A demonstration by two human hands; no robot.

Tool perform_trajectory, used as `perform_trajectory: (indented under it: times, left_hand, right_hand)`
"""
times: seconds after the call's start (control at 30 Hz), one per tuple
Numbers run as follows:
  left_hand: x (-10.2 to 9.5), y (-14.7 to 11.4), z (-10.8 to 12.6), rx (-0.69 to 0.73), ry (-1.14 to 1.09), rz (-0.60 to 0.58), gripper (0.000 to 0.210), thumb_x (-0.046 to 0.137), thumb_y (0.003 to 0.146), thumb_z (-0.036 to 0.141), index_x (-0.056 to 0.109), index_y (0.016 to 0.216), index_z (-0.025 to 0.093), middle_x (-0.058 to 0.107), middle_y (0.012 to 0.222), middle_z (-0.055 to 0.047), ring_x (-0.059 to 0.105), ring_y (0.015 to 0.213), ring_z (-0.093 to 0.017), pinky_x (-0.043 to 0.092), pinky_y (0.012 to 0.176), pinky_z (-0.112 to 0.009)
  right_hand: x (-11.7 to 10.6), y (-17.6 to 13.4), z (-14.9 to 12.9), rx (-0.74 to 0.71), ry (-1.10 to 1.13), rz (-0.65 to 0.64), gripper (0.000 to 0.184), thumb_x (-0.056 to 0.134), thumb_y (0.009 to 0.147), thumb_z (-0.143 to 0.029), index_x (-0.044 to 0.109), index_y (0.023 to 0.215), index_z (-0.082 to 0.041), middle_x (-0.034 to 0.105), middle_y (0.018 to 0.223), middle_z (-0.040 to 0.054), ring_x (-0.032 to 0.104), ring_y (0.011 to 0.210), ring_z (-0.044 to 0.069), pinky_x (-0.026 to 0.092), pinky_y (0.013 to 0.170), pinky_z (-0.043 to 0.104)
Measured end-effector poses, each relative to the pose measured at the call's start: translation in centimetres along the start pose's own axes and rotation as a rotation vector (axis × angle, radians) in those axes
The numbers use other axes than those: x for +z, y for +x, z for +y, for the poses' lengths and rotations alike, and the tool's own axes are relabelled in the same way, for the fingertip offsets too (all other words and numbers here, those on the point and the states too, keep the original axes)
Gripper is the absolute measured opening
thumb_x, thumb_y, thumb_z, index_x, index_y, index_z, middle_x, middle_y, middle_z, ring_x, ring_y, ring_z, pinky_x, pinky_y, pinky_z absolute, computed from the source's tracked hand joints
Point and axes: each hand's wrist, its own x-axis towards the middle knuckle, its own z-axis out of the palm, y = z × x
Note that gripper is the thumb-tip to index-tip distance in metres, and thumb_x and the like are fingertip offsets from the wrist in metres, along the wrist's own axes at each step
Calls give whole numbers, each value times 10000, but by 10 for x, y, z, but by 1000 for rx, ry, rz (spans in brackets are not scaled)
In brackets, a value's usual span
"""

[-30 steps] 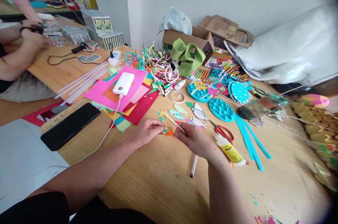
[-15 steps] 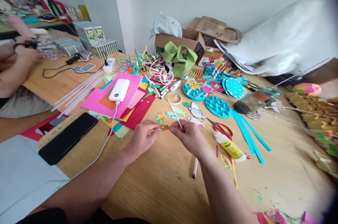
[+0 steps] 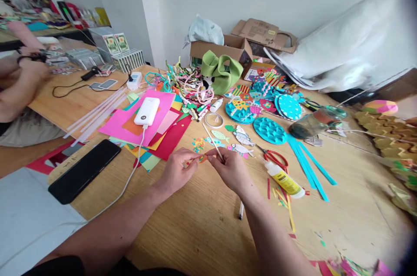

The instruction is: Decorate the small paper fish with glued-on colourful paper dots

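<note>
Between my two hands is a small orange paper cutout (image 3: 203,158) with bits of other colours on it. The fingertips of my left hand (image 3: 176,171) pinch its left side. My right hand (image 3: 232,172) is closed around a thin white stick (image 3: 210,136), which points up and away to the left. Its thumb and index finger also meet the right edge of the cutout. Just beyond my fingers lie a little heap of coloured paper bits (image 3: 198,144), a green paper fish (image 3: 220,136) and a white fish with dark outlines (image 3: 243,136).
Red-handled scissors (image 3: 276,159) and a glue bottle (image 3: 286,182) lie to the right, near blue paper strips (image 3: 304,163). Coloured sheets (image 3: 167,133), a power bank (image 3: 147,111) and a phone (image 3: 84,171) are at left. Another person's hand (image 3: 32,70) works at far left.
Both hands stay in nearly the same place around the orange cutout. The white stick has tilted slightly to the left, its far tip lower, and my right hand has shifted slightly.
</note>
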Motion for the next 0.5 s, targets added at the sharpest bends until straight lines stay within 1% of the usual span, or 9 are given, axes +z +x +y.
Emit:
perform_trajectory:
  times: [0.27,0.5]
  left_hand:
    - [0,0,2,-34,-22,-11,180,593,823,120,745,904,171,735,871,-64,671,824,-166,521,748,-263]
    - [-1,0,4,-92,-51,-35,178,584,822,131,746,891,164,733,871,-68,666,827,-166,513,731,-252]
  right_hand:
    - [1,-1,0,4,20,-14,201,532,804,-293,667,857,-155,278,510,-93,285,463,90,202,469,239]
    - [1,0,-1,24,26,-34,122,551,780,-274,620,783,-173,307,511,-91,300,470,89,207,467,234]
